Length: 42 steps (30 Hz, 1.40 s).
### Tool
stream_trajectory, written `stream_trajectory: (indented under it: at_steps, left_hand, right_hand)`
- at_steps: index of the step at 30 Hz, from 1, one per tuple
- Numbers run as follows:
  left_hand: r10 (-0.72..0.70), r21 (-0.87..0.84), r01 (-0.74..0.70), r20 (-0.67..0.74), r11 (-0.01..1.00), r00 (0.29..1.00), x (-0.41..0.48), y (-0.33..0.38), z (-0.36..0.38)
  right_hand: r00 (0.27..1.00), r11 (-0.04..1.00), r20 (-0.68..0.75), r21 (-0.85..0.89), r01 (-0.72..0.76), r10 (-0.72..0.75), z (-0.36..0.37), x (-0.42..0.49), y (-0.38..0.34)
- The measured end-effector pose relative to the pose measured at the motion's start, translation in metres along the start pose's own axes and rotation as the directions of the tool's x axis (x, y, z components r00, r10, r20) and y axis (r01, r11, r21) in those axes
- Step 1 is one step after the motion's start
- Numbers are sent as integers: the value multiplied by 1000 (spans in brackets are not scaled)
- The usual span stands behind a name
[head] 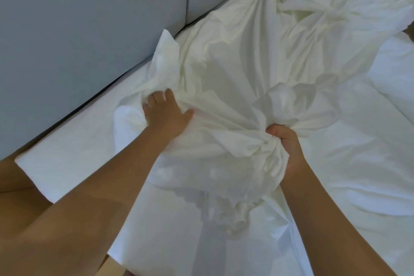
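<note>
A crumpled cream-white duvet cover [235, 67] lies bunched across the white bed [78, 148], stretching from the bed's near corner toward the top right. My left hand [165, 112] grips a gathered fold of it near the grey headboard. My right hand [284, 141] is clenched round a twisted bunch of the same cloth, lower and to the right. Between the two hands the fabric is pulled into taut creases. A loose corner of the cover [167, 42] stands up against the headboard.
A grey padded headboard [89, 18] with a vertical seam fills the upper left. More white bedding [394, 78] lies at the right edge. The mattress corner [24, 159] is at the left, with brown floor [13, 177] beyond it.
</note>
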<state>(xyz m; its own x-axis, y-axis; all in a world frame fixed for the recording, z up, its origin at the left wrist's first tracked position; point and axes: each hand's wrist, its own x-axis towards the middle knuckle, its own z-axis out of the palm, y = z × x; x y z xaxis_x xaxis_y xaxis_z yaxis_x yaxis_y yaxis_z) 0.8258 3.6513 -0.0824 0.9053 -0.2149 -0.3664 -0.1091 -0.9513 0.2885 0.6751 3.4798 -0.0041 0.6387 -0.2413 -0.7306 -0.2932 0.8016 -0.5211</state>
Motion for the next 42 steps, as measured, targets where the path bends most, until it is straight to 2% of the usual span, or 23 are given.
stream_trajectory:
  at_steps: [2, 4, 6, 8, 9, 10, 13, 16, 17, 18, 20, 21, 24, 27, 28, 30, 33, 35, 37, 38, 40, 41, 42]
  left_hand:
    - [-31, 153, 31, -6, 988, 1000, 10, -16, 9]
    - [-116, 176, 107, 38, 978, 993, 18, -23, 13]
    - [-282, -97, 298, 150, 950, 948, 23, -28, 16]
    - [-389, -457, 507, 331, 731, 859, 22, -37, 23]
    - [-387, -535, 556, 402, 636, 830, 18, -39, 27]
    - [-360, -554, 546, 415, 628, 835, 15, -39, 32]
    - [-190, -584, 390, 376, 712, 907, -11, -17, 35]
    - [10, -693, 245, 342, 678, 940, -74, 2, 31]
    - [13, -734, 247, 329, 633, 944, -103, -5, 31]
    - [-54, -776, 312, 340, 548, 939, -135, -16, 28]
    - [-251, -818, 473, 407, 327, 878, -195, -46, 29]
    - [-328, -793, 525, 430, 307, 841, -217, -60, 29]
    - [-353, -634, 521, 383, 571, 854, -239, -72, 32]
    - [-240, -396, 320, 240, 861, 941, -207, -62, 22]
    - [-230, -290, 273, 173, 917, 958, -189, -60, 19]
    - [-269, -205, 279, 74, 938, 960, -151, -58, 13]
    - [-312, -209, 308, 12, 928, 950, -96, -52, 17]
    - [-369, -285, 387, 117, 877, 922, -66, -47, 28]
    - [-437, -442, 537, 315, 718, 843, -50, -48, 42]
    - [-430, -449, 573, 385, 685, 816, -51, -50, 48]
    - [-344, -419, 491, 381, 764, 859, -55, -54, 58]
    - [-298, -462, 419, 314, 781, 901, -61, -54, 61]
    - [-264, -560, 355, 241, 749, 934, -70, -54, 63]
  right_hand:
    - [996, 997, 41, -23, -76, 77, 1, 2, 4]
    - [992, 993, 60, -48, -105, 108, 3, 6, 8]
    - [992, 990, 65, -93, -102, 109, 4, 11, 13]
    - [991, 980, 54, -161, -114, 124, 5, 16, 15]
    - [991, 974, 39, -191, -120, 129, 5, 20, 15]
    - [990, 971, 35, -205, -126, 136, 4, 23, 15]
    - [988, 976, 52, -174, -135, 145, 5, 28, 20]
    - [990, 990, 51, -62, -127, 130, 2, 28, 29]
    - [994, 995, 39, -20, -101, 102, -2, 28, 31]
    - [997, 998, 17, 6, -69, 69, -7, 28, 33]
    - [1000, 1000, 2, 16, -13, 13, -13, 23, 36]
    - [1000, 1000, 13, -1, -6, 6, -14, 20, 35]
    - [1000, 995, 12, -100, -24, 26, -13, 16, 35]
    - [998, 990, -61, -144, -5, -4, -16, 15, 35]
    - [997, 988, -76, -151, -12, 0, -19, 14, 35]
    - [996, 986, -87, -160, -50, 36, -24, 14, 35]
    - [994, 980, -104, -193, -44, 24, -29, 18, 36]
    - [994, 978, -102, -202, -47, 27, -31, 20, 37]
    - [994, 979, -83, -184, -88, 74, -29, 20, 39]
    - [993, 978, -77, -181, -106, 94, -31, 21, 39]
    - [989, 975, -74, -178, -136, 124, -34, 22, 40]
    - [988, 972, -80, -181, -148, 136, -35, 23, 41]
    - [986, 971, -88, -183, -157, 143, -37, 24, 42]
